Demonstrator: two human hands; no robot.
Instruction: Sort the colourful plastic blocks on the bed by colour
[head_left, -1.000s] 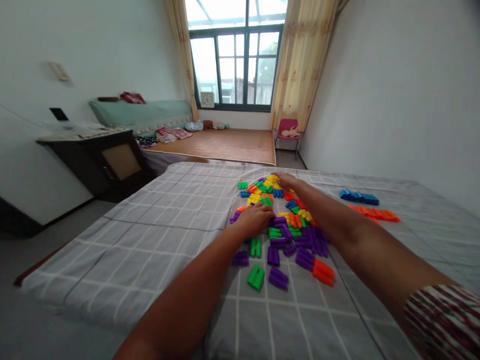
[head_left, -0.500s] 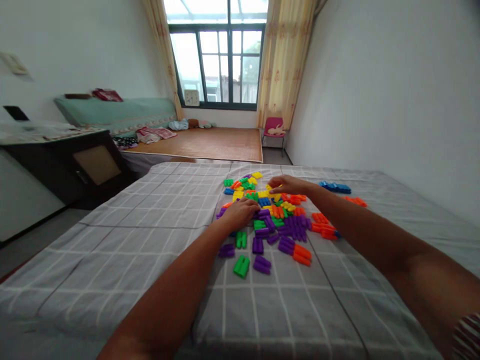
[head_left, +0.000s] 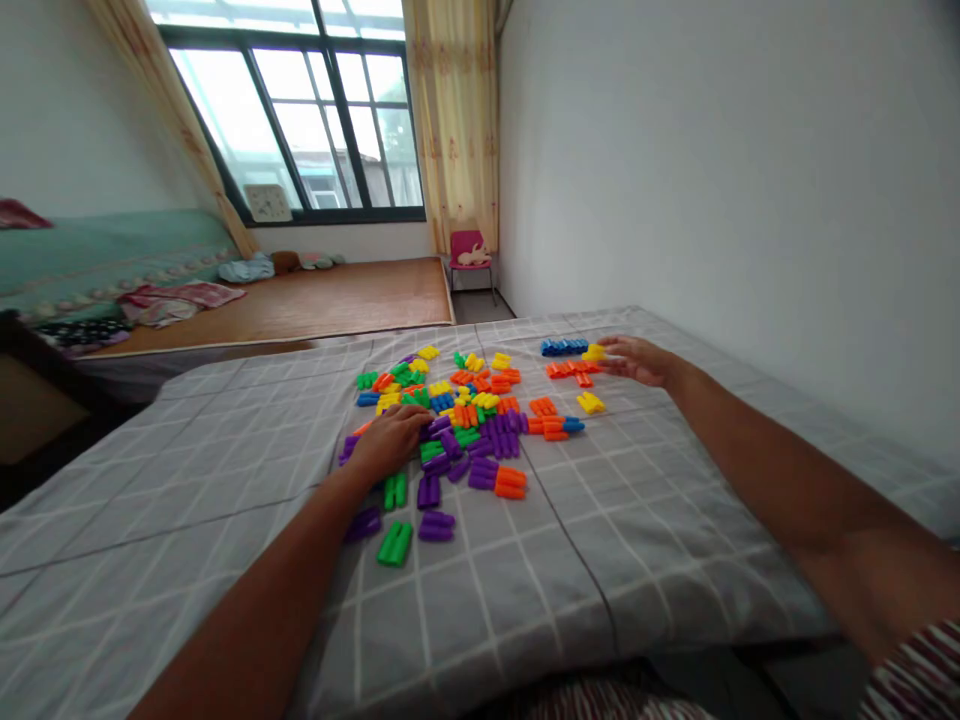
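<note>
My left hand (head_left: 394,437) lies palm down on the left side of a pile of plastic building blocks, fingers extended beside a purple block (head_left: 435,428); it partly hides the blocks under it. At the far right, my right hand (head_left: 639,361) pinches a yellow block (head_left: 594,353) at its fingertips. That block is close to the right end of a row of joined blue blocks (head_left: 564,347). Just in front of the row are joined orange blocks (head_left: 574,371). Another yellow block (head_left: 591,402) lies on the cloth nearer to me.
Purple blocks (head_left: 504,435) and green blocks (head_left: 395,544) spread over the near side of the pile. A purple and orange joined piece (head_left: 498,478) lies in front. Everything rests on a grey checked cloth (head_left: 480,590). A white wall (head_left: 720,180) rises to the right.
My right hand has moved from the pile to the right, with a yellow block at its fingertips. My left hand stays on the pile. The view has turned right.
</note>
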